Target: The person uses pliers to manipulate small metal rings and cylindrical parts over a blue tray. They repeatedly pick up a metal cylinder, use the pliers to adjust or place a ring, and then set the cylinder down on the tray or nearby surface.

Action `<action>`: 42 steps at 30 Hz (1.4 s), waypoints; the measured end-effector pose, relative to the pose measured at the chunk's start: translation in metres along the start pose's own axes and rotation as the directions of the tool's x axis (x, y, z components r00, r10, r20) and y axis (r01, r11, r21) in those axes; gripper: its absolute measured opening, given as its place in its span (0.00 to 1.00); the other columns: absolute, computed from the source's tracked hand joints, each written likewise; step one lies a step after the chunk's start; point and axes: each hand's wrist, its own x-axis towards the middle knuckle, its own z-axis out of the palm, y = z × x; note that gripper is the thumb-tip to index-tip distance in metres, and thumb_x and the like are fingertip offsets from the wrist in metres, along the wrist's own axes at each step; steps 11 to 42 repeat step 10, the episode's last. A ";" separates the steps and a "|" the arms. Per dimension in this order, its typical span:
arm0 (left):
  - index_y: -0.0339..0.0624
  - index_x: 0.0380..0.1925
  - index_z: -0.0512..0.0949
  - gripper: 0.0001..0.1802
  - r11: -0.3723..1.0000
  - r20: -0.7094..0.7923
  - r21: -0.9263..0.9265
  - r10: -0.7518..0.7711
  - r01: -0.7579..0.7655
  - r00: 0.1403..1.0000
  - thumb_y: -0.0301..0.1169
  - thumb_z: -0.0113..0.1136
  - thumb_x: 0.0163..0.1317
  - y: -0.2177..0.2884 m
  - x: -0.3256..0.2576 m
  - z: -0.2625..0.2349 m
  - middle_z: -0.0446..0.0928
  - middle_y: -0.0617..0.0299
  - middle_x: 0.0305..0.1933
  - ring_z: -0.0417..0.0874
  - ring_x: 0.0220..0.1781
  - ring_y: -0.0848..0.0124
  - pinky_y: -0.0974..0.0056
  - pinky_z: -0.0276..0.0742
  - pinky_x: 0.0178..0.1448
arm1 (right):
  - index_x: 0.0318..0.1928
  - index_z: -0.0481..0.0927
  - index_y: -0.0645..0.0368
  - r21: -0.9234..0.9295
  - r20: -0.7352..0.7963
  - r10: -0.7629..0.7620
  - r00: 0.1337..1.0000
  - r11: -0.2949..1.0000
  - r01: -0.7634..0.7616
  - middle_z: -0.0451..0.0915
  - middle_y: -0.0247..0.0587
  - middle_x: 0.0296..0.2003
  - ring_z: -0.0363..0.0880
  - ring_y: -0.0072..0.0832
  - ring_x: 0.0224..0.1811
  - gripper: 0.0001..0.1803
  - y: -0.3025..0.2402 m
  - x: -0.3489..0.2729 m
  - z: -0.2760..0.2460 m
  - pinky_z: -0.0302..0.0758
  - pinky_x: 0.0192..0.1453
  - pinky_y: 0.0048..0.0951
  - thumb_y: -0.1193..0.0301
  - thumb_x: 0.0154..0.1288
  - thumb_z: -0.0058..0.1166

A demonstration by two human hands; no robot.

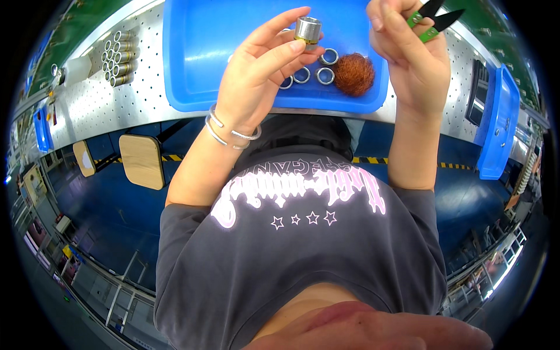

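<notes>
Above the blue tray [201,87], my left hand [256,73] grips a short silver metal sleeve [308,29] with a yellowish band at its lower end. Held up to the right, my right hand [417,61] has its fingers curled around green-handled thread snips [430,29], whose dark blades point up and away. Whether its thumb and fingertips also pinch something fine, I cannot make out. Several metal rings [325,76] lie in the tray below my left hand, partly hidden by it. Beside them sits a ball of copper-coloured wire [354,74].
Several metal sleeves [119,58] are grouped on the perforated metal table [149,64] at left, near a whitish container [77,69]. At right are a black tray-like object [478,90] and a blue bin [499,125]. A wooden-topped stool [142,161] stands left of me.
</notes>
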 end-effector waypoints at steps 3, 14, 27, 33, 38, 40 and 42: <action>0.36 0.61 0.65 0.25 1.000 -0.017 0.007 -0.007 0.007 1.000 0.26 0.51 0.64 0.000 0.000 0.000 0.74 0.46 0.53 0.80 0.51 0.64 0.66 0.75 0.58 | 0.39 0.70 0.62 0.018 0.060 -0.069 0.996 0.998 0.068 0.74 0.40 0.26 0.62 0.12 0.20 0.06 0.000 0.004 0.006 0.56 0.24 0.12 0.73 0.65 0.52; 0.36 0.62 0.64 0.25 1.000 -0.004 0.003 0.002 -0.002 1.000 0.27 0.51 0.64 -0.001 0.001 -0.004 0.74 0.49 0.54 0.80 0.51 0.63 0.66 0.75 0.58 | 0.40 0.71 0.62 -0.034 0.128 -0.033 0.991 0.999 0.037 0.79 0.48 0.30 0.63 0.14 0.20 0.08 -0.003 0.008 0.013 0.59 0.25 0.13 0.73 0.64 0.53; 0.36 0.62 0.64 0.25 1.000 -0.004 0.003 0.002 -0.002 1.000 0.27 0.51 0.64 -0.001 0.001 -0.004 0.74 0.49 0.54 0.80 0.51 0.63 0.66 0.75 0.58 | 0.40 0.71 0.62 -0.034 0.128 -0.033 0.991 0.999 0.037 0.79 0.48 0.30 0.63 0.14 0.20 0.08 -0.003 0.008 0.013 0.59 0.25 0.13 0.73 0.64 0.53; 0.36 0.62 0.64 0.25 1.000 -0.004 0.003 0.002 -0.002 1.000 0.27 0.51 0.64 -0.001 0.001 -0.004 0.74 0.49 0.54 0.80 0.51 0.63 0.66 0.75 0.58 | 0.40 0.71 0.62 -0.034 0.128 -0.033 0.991 0.999 0.037 0.79 0.48 0.30 0.63 0.14 0.20 0.08 -0.003 0.008 0.013 0.59 0.25 0.13 0.73 0.64 0.53; 0.36 0.62 0.64 0.25 1.000 -0.004 0.003 0.002 -0.002 1.000 0.27 0.51 0.64 -0.001 0.001 -0.004 0.74 0.49 0.54 0.80 0.51 0.63 0.66 0.75 0.58 | 0.40 0.71 0.62 -0.034 0.128 -0.033 0.991 0.999 0.037 0.79 0.48 0.30 0.63 0.14 0.20 0.08 -0.003 0.008 0.013 0.59 0.25 0.13 0.73 0.64 0.53; 0.36 0.62 0.64 0.25 1.000 -0.004 0.003 0.002 -0.002 1.000 0.27 0.51 0.64 -0.001 0.001 -0.004 0.74 0.49 0.54 0.80 0.51 0.63 0.66 0.75 0.58 | 0.40 0.71 0.62 -0.034 0.128 -0.033 0.991 0.999 0.037 0.79 0.48 0.30 0.63 0.14 0.20 0.08 -0.003 0.008 0.013 0.59 0.25 0.13 0.73 0.64 0.53; 0.36 0.62 0.64 0.25 1.000 -0.004 0.003 0.002 -0.002 1.000 0.27 0.51 0.64 -0.001 0.001 -0.004 0.74 0.49 0.54 0.80 0.51 0.63 0.66 0.75 0.58 | 0.40 0.71 0.62 -0.034 0.128 -0.033 0.991 0.999 0.037 0.79 0.48 0.30 0.63 0.14 0.20 0.08 -0.003 0.008 0.013 0.59 0.25 0.13 0.73 0.64 0.53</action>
